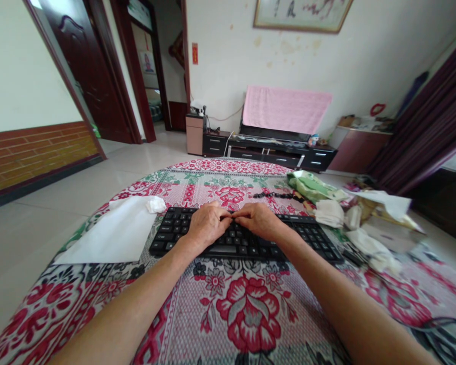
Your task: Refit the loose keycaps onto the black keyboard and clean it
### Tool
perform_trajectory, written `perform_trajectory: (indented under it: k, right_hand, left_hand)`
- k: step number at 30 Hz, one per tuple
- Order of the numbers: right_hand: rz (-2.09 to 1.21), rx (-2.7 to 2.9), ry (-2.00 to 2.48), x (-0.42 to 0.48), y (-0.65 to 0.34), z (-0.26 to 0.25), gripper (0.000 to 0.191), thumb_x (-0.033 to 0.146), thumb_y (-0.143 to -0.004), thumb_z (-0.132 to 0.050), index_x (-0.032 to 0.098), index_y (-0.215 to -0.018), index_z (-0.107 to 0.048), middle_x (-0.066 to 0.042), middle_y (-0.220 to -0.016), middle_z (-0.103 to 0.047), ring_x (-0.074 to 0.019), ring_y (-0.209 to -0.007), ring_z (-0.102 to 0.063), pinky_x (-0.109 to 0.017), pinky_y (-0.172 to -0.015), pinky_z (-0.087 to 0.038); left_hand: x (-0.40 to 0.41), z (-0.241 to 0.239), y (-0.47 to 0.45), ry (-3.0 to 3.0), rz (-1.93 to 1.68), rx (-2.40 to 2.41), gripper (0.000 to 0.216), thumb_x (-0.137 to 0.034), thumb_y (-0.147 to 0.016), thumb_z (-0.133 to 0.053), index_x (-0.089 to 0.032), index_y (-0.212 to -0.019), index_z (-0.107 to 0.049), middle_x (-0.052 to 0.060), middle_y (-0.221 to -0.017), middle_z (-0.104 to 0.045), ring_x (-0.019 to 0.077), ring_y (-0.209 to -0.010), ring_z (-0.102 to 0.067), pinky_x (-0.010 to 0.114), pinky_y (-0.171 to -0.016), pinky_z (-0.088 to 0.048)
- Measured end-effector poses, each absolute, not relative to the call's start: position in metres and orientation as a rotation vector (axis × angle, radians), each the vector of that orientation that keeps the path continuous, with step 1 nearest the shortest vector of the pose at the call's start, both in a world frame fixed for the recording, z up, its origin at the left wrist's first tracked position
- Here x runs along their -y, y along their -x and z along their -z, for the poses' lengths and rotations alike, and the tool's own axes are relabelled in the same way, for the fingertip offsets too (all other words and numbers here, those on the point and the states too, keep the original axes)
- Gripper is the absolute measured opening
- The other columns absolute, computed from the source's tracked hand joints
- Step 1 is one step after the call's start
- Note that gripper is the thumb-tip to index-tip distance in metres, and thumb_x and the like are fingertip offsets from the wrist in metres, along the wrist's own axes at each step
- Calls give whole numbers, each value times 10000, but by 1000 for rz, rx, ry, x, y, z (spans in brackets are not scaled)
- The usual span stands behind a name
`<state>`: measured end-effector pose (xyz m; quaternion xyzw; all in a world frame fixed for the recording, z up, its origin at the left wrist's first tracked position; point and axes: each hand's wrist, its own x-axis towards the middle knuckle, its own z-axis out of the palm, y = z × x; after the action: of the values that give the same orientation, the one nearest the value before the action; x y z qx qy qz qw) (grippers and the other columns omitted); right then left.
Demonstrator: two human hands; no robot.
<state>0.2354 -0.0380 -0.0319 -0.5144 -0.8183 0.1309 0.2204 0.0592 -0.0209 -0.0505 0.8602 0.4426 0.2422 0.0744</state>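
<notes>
A black computer keyboard (228, 249) lies flat on the table, long side toward me. My left hand (209, 221) rests over its middle, with thumb and fingers pinched together. From the other side my right hand (257, 220) meets it, also in a pinch, and the fingertips of both come together near the keyboard's far edge. Whatever they hold there, if anything, is too small or hidden to make out. Left of the keyboard lies a white sheet of paper (116, 233), with a crumpled white tissue (155, 204) on its far corner.
A red-and-green flowered cloth (247, 312) covers the table. To the right are a green bag (313, 186), a folded pale cloth (329, 213), a dark beaded strand (275, 195) and crumpled papers. A low cabinet with a pink-draped screen (287, 109) stands beyond.
</notes>
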Motion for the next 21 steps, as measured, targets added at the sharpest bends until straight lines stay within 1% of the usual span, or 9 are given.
perform_trajectory:
  k: [6, 17, 21]
  right_hand:
    - [-366, 2166, 1494, 40, -234, 33, 185, 170, -717, -591, 225, -824, -731, -8, -780, -703, -134, -678, -599, -245, -657, -443]
    - [-358, 2213, 1438, 38, -235, 35, 235, 151, -721, -546, 221, -846, -731, -12, -765, -702, -136, -683, -603, -242, -642, -435]
    - [-371, 2237, 1441, 39, -234, 34, 243, 174, -727, -529, 211, -859, -729, -15, -766, -707, -133, -644, -593, -239, -601, -418]
  left_hand:
    - [22, 51, -60, -2552, -760, -1340, 197, -316, -781, -512, -257, -810, -697, 20, -788, -592, 156, -769, -555, 266, -699, -419]
    - [22, 50, -62, -2532, -745, -1341, 192, -313, -768, -526, -249, -829, -696, 15, -795, -604, 153, -754, -562, 263, -691, -426]
    - [21, 49, -61, -2553, -726, -1346, 210, -331, -768, -523, -252, -853, -698, 19, -781, -597, 159, -734, -557, 270, -671, -422]
